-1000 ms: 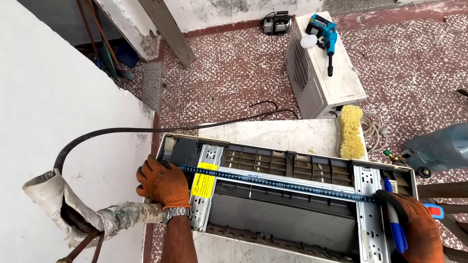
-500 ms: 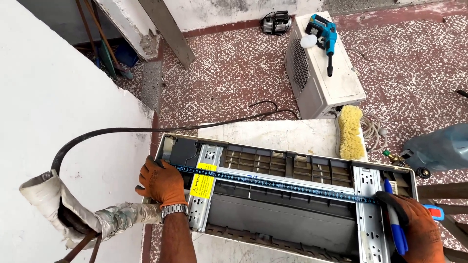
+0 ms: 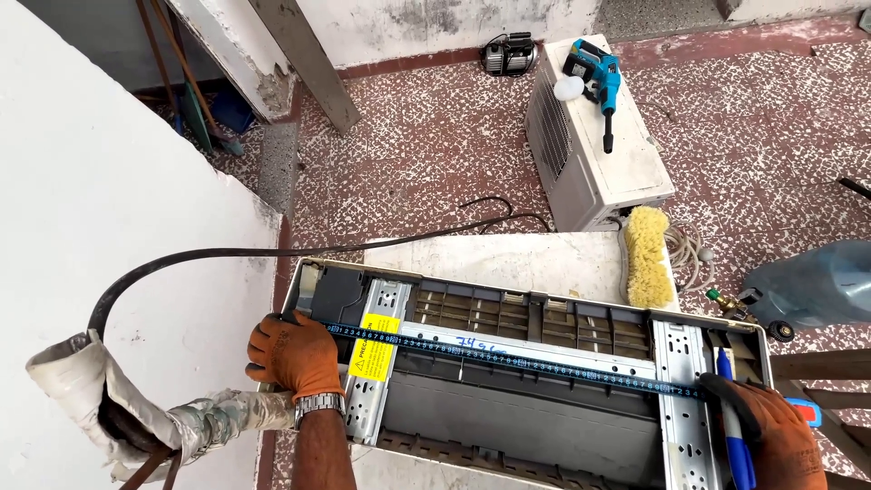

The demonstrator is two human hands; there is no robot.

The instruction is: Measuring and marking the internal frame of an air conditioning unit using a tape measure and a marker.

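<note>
The left hand, in an orange glove, presses one end of the blue measuring tape flat against the grey metal air-conditioner chassis. The right hand grips the tape's far end and a blue marker pen, fingers closed.

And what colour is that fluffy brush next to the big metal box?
The brush is yellow, seen clearest in the head view.

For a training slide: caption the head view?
Gloved left hand and right hand stretch a tape measure across an air-conditioner unit.
</note>
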